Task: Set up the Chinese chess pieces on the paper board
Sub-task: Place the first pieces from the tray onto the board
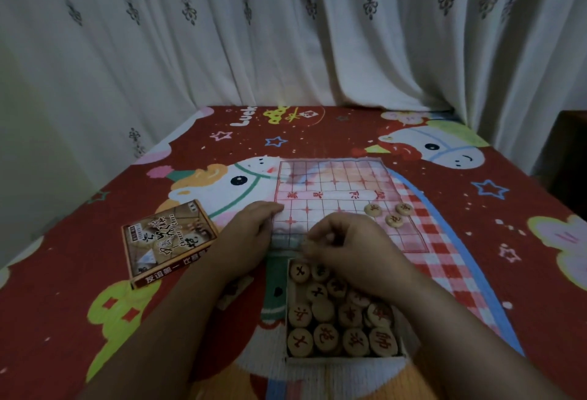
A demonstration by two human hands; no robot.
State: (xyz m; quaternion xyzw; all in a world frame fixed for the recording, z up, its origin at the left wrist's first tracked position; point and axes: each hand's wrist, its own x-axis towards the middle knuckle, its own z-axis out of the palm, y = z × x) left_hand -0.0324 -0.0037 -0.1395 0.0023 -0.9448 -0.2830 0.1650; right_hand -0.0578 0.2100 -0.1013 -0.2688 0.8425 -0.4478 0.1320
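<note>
Wooden pieces (372,209) on paper board (333,177)

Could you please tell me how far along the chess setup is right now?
Done: the paper board lies flat, with three pieces on its right side. In hand: the left hand rests on the board's edge; the right hand curls over the tray. Left: most pieces sit in the tray.

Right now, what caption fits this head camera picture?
Left hand on the paper board, right hand over the box of chess pieces; three pieces already set out.
</note>
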